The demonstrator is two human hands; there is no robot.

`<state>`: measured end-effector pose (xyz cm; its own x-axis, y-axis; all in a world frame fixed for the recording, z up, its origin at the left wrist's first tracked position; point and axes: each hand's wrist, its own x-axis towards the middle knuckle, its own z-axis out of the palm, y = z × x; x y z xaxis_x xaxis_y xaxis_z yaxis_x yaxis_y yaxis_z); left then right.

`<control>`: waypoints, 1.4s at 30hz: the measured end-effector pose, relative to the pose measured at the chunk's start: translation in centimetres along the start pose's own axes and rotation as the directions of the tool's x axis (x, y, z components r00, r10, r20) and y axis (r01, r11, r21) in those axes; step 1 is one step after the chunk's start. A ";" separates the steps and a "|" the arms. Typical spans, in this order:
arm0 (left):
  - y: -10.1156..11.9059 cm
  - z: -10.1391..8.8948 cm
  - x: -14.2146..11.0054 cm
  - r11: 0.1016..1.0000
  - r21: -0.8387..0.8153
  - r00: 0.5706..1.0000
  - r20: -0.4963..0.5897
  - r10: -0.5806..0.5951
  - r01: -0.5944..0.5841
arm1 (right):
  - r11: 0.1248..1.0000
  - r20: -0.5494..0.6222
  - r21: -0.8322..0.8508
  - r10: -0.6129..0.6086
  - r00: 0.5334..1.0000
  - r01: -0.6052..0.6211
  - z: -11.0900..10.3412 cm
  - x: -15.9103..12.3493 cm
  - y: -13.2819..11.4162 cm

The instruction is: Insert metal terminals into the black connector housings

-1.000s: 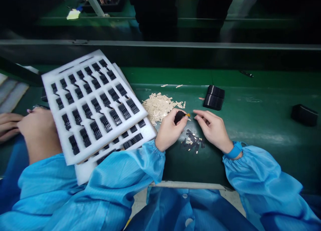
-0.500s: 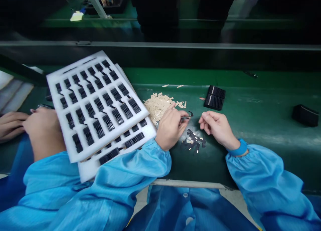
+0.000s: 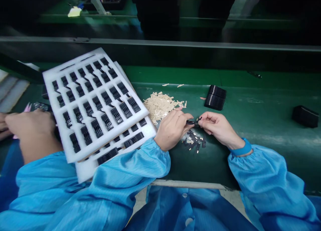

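My left hand (image 3: 172,130) and my right hand (image 3: 217,124) meet above the green bench mat (image 3: 260,150), pinching a small black connector piece with a metal tip (image 3: 193,122) between their fingertips. Just below them lies a loose heap of black connector pieces with metal ends (image 3: 194,141). Beyond my left hand is a pile of pale beige peeled strips (image 3: 160,105). A neat stack of black parts (image 3: 215,97) stands beyond my right hand. Stacked white foam trays (image 3: 57,72) holding rows of black parts lie left of my left hand.
A co-worker's hand (image 3: 31,130) in a blue sleeve (image 3: 42,170) is partly under the foam trays at the left. A black block (image 3: 305,116) sits at the right on the mat. A metal rail (image 3: 160,43) runs behind the mat, with dark shapes beyond.
My right hand has moved left and now grips the black piece along with my left hand. The co-worker's hand has shifted left, and the view has moved slightly.
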<state>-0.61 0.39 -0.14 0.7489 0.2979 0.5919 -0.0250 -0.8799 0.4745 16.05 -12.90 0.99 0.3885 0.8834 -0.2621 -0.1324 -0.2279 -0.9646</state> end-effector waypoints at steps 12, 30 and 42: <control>1.2 0.9 0.9 -0.039 -0.716 0.595 0.608 -0.525 0.697 | 0.913 -0.269 -0.321 -0.344 0.900 0.253 1.1 -0.1 1.2; 0.5 -0.4 1.4 0.484 -0.616 0.744 0.270 -0.611 0.621 | 0.946 -0.414 -0.140 -0.323 0.851 0.291 0.9 0.0 1.2; 0.9 1.1 0.9 0.006 -0.703 0.533 0.534 -0.657 0.712 | 0.964 -0.210 0.084 -0.232 0.950 0.254 1.2 -0.6 1.1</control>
<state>0.78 -0.54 0.14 0.7688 0.5390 -0.3441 0.0676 0.4665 0.8819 14.57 -13.22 0.08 0.5909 0.8061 -0.0315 -0.1061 0.0389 -0.9936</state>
